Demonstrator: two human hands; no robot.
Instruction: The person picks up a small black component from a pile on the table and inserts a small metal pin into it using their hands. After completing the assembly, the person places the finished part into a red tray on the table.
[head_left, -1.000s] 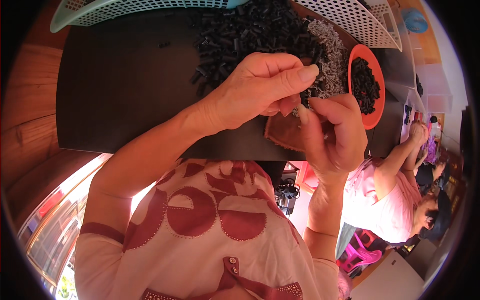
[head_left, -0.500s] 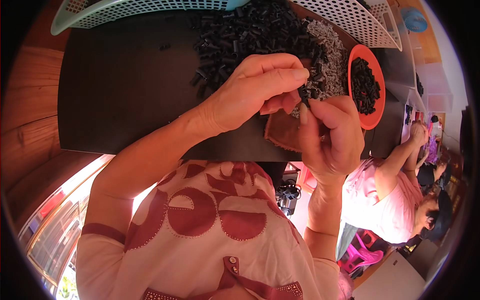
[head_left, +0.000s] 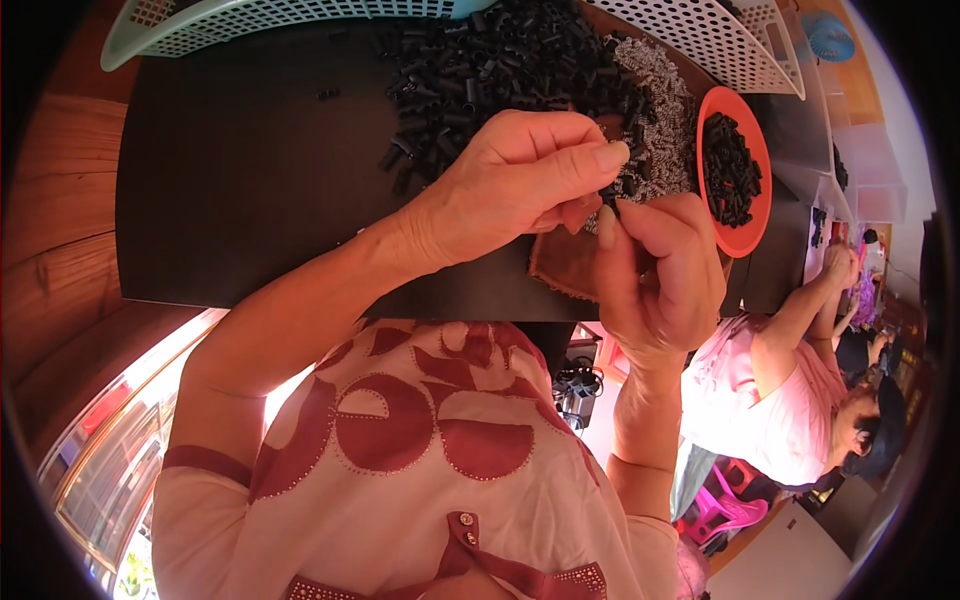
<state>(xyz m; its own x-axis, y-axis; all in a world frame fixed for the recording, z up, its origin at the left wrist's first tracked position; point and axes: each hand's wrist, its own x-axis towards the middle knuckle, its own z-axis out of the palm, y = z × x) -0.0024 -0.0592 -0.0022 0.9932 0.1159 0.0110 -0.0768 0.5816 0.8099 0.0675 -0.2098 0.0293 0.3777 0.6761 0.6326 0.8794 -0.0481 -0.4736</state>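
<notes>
My left hand point(head_left: 530, 175) and my right hand point(head_left: 665, 265) meet above the near edge of the dark table, both closed in a pinch. Between their fingertips is a small black plastic part point(head_left: 609, 197), mostly covered by the fingers. Just beyond lies a heap of short black plastic tubes point(head_left: 470, 95). Small metal springs point(head_left: 655, 105) are piled at its right side. Under my hands rests a brown cloth point(head_left: 560, 265), partly hidden. An orange bowl point(head_left: 757, 215) holding black plastic pieces point(head_left: 732, 170) stands right of my right hand.
A pale green basket point(head_left: 150, 45) and a white perforated basket point(head_left: 700, 45) line the table's far side. Clear plastic bins point(head_left: 800, 150) stand beyond the bowl. A few loose black pieces point(head_left: 328, 94) lie on the left tabletop. Another person in pink point(head_left: 770, 400) sits at the right.
My left fingertips have shifted slightly right and closed over the black part, so less of it shows. My right hand has barely moved.
</notes>
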